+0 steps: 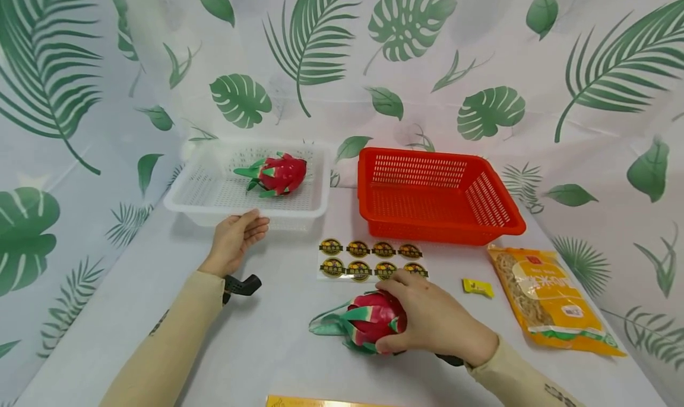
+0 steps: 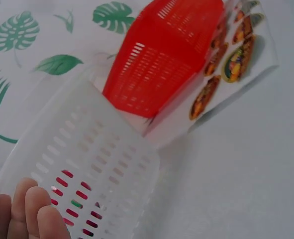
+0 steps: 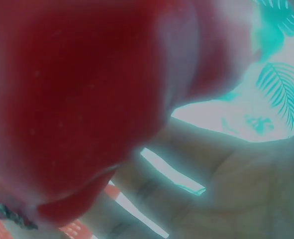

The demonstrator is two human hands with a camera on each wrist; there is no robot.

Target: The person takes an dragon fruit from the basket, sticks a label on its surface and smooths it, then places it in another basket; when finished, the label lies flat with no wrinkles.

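Observation:
My left hand (image 1: 237, 234) is at the front rim of a white plastic basket (image 1: 187, 209), thumb by the rim and fingers against the outer wall. In the left wrist view those fingers (image 2: 30, 211) lie in front of the slotted wall. A pink-red dragon fruit (image 1: 285, 174) with green tips lies inside the basket. A second dragon fruit (image 1: 369, 318) is on the table, where my right hand (image 1: 435, 318) grips its right end between thumb and fingers. Its red skin (image 3: 82, 94) fills much of the right wrist view, blurred.
A red basket (image 1: 417, 200) stands right of the white one. In front lies a sheet of round stickers (image 1: 344, 259). Farther right are a small yellow packet (image 1: 477, 287) and an orange food bag (image 1: 556, 297). An orange-yellow edge (image 1: 320, 402) shows at the bottom.

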